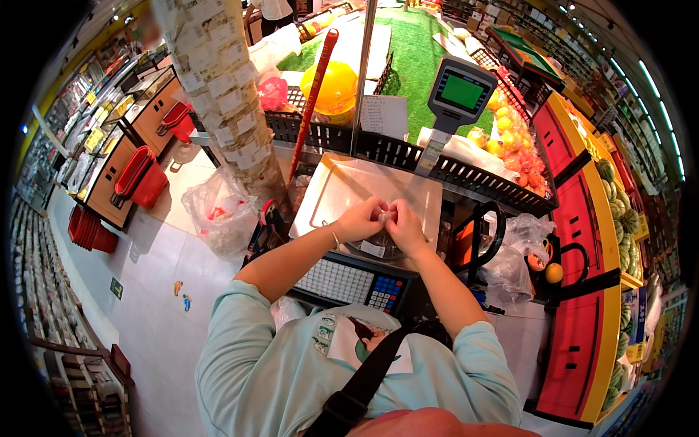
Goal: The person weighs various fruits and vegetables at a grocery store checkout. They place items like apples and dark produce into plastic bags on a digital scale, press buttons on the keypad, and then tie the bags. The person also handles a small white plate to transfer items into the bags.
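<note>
My left hand (362,218) and my right hand (404,225) meet over the metal pan (349,183) of a weighing scale. Both sets of fingers pinch the gathered top of a clear plastic bag (386,216). The bag's body hangs below them and rests on the pan, with dark contents and a white label (372,249); what it contains cannot be made out. The scale's keyboard (338,281) lies below the pan, close to my body. Its display (462,92) stands on a post at the back right, lit green.
A pillar (221,93) covered in stickers and a red pole (314,98) stand behind left. Black crate edging (491,188) borders bagged fruit (510,136). Plastic bags (510,262) hang at right, another (221,213) at left. Red baskets (142,177) stand left. A person (273,11) is far off.
</note>
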Available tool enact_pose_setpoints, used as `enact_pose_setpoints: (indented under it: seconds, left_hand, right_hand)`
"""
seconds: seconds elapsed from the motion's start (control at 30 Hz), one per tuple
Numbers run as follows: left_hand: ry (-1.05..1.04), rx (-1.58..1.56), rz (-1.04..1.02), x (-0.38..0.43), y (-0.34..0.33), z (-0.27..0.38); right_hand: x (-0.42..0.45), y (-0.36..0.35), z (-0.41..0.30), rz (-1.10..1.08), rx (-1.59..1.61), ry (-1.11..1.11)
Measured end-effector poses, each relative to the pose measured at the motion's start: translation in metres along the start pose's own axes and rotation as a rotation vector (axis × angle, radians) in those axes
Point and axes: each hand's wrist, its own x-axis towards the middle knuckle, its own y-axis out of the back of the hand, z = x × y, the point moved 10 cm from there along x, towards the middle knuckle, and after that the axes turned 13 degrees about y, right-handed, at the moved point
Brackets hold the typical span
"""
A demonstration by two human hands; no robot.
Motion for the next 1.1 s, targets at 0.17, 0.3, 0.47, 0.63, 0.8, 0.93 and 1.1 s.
enact_pose_setpoints:
  seconds: [0.17, 0.3, 0.47, 0.63, 0.8, 0.93, 1.1]
  left_hand:
    - [-0.045, 0.12, 0.019, -0.002, 0.0, 0.001]
    - [0.14, -0.008, -0.122, 0.005, -0.003, -0.006]
    - [-0.116, 0.046, -0.095, 0.013, 0.0, 0.005]
    - [0.033, 0.186, 0.121, 0.011, 0.009, -0.004]
    - [-0.242, 0.331, 0.167, -0.014, 0.008, 0.05]
    - [0.133, -0.161, -0.036, 0.013, 0.015, 0.006]
    - [0.053, -0.109, 0.008, 0.014, 0.011, 0.007]
  right_hand:
    - [0.006, -0.007, 0.008, -0.006, -0.058, -0.044]
    - [0.0, -0.02, 0.03, -0.061, 0.279, -0.197]
    - [-0.007, -0.023, 0.035, -0.04, 0.691, -0.421]
    - [-0.016, -0.021, 0.056, -0.051, 0.515, -0.403]
    - [-0.027, 0.002, 0.085, -0.003, 0.091, -0.198]
    - [-0.016, 0.002, 0.046, 0.126, 0.439, -0.346]
    - [-0.019, -0.021, 0.045, 0.011, 0.838, -0.542]
